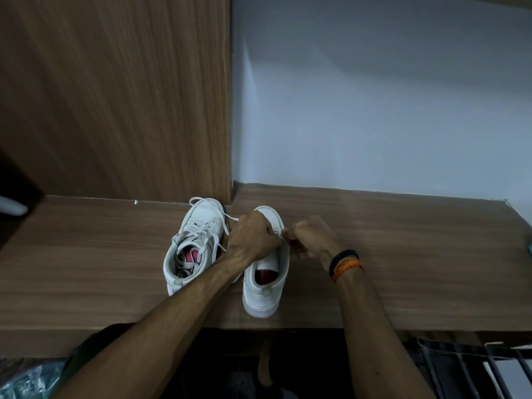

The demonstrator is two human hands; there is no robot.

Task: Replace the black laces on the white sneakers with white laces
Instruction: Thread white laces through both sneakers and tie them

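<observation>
Two sneakers stand side by side on the shelf (pixel 403 254), toes toward 12 o'clock, heels toward the person; the left sneaker (pixel 193 246) carries white laces (pixel 201 228). Over the right sneaker (pixel 266 295), left hand (pixel 253 240) and right hand (pixel 311 240) curl, pinching something too small to make out

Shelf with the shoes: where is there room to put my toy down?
The wooden shelf is bare to the right of the hands, out to its far right edge. It is also bare left of the left shoe, toward the dark thing at the left edge. The middle is crowded: both shoes, right shoe, and both hands at the laces.
</observation>
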